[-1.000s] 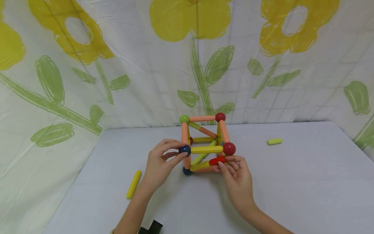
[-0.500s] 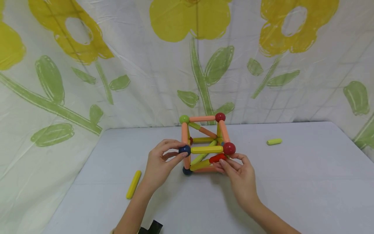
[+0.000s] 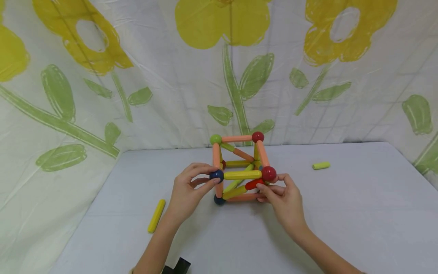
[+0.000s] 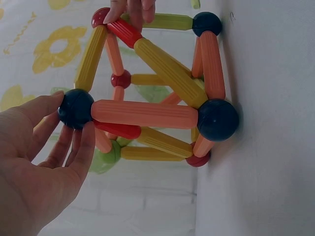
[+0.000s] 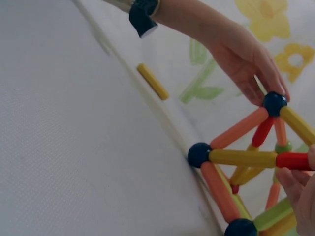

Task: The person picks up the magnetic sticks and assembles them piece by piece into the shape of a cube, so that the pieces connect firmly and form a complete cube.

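Note:
A cube-shaped frame of magnetic rods and balls stands on the white table (image 3: 342, 213). My left hand (image 3: 188, 194) pinches the dark blue ball (image 4: 76, 108) at its upper front left corner between thumb and fingers. My right hand (image 3: 285, 201) pinches a short red rod (image 5: 294, 161) just below the red ball (image 3: 268, 174) at the upper front right corner. A yellow rod (image 4: 170, 71) joins that red rod and slants down to the lower dark blue ball (image 4: 218, 120). My right fingers hide part of the red rod's upper end.
A loose yellow rod (image 3: 156, 216) lies left of my left forearm. A short yellow-green rod (image 3: 321, 166) lies at the back right. Behind the table hangs a white curtain (image 3: 171, 95) with painted flowers. A black object (image 3: 181, 266) shows at the bottom edge.
My right hand has shifted slightly right and its fingers have moved up toward the red ball. The red rod's outer end has tilted up to that ball. My left hand has stayed still.

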Available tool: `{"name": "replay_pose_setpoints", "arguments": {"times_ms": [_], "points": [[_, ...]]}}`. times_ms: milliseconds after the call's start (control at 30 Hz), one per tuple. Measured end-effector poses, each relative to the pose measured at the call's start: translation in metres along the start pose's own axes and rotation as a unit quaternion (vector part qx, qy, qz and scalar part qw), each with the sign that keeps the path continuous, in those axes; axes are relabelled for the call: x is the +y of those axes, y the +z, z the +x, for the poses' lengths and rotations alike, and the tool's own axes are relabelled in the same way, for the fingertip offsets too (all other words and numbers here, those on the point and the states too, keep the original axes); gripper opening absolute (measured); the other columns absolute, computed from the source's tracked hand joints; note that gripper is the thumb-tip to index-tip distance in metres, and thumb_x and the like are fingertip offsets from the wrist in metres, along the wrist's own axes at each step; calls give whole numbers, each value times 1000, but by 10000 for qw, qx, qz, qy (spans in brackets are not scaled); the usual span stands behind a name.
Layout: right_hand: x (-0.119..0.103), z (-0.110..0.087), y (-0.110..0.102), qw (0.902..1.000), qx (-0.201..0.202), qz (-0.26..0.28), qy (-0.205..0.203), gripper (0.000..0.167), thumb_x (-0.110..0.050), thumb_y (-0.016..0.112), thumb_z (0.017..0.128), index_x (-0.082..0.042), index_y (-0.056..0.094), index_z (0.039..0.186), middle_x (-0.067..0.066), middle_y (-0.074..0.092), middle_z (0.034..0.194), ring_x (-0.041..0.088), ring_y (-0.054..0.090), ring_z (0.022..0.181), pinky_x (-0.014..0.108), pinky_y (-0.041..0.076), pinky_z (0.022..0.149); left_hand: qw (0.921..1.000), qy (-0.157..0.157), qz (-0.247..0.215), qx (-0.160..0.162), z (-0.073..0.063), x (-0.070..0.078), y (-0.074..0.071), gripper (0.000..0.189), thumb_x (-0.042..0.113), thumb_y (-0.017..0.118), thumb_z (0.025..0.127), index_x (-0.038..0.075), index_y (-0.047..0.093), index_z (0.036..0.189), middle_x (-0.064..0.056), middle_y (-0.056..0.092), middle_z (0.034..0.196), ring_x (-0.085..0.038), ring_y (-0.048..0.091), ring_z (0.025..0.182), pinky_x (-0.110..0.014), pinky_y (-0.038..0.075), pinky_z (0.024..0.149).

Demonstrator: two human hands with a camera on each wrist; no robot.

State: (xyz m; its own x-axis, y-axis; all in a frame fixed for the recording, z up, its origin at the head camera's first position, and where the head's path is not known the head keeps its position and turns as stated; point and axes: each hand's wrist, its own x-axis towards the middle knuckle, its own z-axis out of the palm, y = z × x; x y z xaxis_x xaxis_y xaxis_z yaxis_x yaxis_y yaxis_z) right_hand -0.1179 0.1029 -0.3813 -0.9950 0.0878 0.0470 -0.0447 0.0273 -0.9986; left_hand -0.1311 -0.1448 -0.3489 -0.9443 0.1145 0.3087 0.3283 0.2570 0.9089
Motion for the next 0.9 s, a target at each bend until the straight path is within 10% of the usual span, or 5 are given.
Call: {"name": "replay_pose_setpoints", "arguments": {"times_ms": [900], "points": [[-4,7,-12,9998,-203,-35,23,29,2,69,100,1,43,114,21,80,97,19,78,73,29,64,72,9999,65,-135,-15,-1,-1,0,26,1,79,92,2,77,119,-12,67,119,-25,66,110,-26,59,95]]}}
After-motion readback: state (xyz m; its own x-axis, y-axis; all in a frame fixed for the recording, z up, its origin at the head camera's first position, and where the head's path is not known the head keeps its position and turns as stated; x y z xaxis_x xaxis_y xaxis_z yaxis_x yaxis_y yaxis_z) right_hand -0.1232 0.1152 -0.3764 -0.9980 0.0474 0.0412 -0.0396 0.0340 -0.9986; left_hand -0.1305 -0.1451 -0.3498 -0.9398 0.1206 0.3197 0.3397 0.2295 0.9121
